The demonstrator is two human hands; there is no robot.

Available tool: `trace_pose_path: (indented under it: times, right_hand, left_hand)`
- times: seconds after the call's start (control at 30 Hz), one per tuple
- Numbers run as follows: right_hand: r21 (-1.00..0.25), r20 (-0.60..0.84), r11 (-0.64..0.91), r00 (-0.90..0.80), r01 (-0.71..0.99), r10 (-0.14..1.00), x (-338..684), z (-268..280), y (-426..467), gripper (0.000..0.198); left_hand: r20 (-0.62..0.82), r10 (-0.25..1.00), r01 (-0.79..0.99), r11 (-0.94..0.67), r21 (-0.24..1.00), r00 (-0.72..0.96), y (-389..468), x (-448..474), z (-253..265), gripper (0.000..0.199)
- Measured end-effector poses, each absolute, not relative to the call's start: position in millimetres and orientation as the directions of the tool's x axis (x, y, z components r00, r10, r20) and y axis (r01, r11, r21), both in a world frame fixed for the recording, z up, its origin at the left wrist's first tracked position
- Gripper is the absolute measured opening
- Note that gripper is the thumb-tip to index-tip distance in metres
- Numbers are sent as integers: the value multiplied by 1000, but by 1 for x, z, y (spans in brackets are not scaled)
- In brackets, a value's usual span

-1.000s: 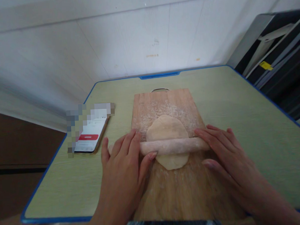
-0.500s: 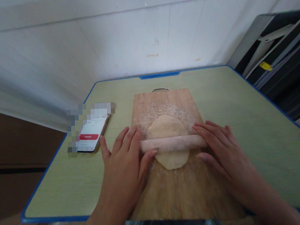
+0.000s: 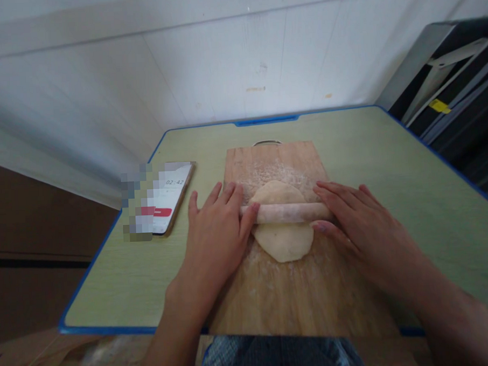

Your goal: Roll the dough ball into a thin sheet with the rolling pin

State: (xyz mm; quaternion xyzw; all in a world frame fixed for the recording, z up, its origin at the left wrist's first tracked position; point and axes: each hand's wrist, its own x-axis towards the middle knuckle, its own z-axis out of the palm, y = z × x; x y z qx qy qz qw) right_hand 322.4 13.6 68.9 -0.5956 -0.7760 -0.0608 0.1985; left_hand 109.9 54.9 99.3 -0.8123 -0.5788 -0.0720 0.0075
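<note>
White panelled wall (image 3: 206,60): I see it standing beyond both grips, behind the counter's far edge.
Pale green, blue-edged counter (image 3: 413,170): it spreads beneath and around both grips.
Rectangular wooden board (image 3: 292,305): it lies on the counter between and under the grips, white powder (image 3: 282,170) scattered just beyond them.
Bare left-hand grip (image 3: 218,227): I read the fingers as straight and slightly spread over the pin's left end, the thumb apart from them and laid across it by the dough.
Bare right-hand grip (image 3: 363,226): fingers outstretched over the pin's right end, thumb apart on the near side; I can't tell whether its tip touches the dough.
Pale cylindrical rolling pin (image 3: 288,213): level between the grips, its ends hidden under them, across the dough.
Flat, roundish cream dough sheet (image 3: 285,243): on the board between the grips, the pin over its middle.
Rectangular phone with a lit white screen (image 3: 175,188): on the counter left of the left grip, apart from it; I read 02:42 above a red button.
Thin curved metal handle (image 3: 267,142): at the board's far end, beyond both grips.
</note>
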Motion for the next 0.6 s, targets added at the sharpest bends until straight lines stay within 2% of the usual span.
trace_pose_path:
  times: [0.23, 0.37, 0.47, 0.6]
  right_hand:
    - [-103, 399, 341, -275, 935, 875, 325, 63, -17, 60]
    - [-24, 386, 396, -357, 918, 851, 335, 70, 7, 64]
    - [21, 322, 476, -457, 879, 829, 346, 76, 41, 72]
    - [-93, 147, 519, -504, 850, 851, 357, 75, 75, 73]
  left_hand:
    - [210, 900, 918, -396, 32, 381, 35, 97, 91, 65]
    - [84, 887, 891, -455, 4, 453, 64, 96, 95, 59]
    - [11, 816, 816, -578, -9, 578, 99, 96, 102, 57]
    - [-55, 742, 742, -670, -17, 668, 132, 98, 108, 56]
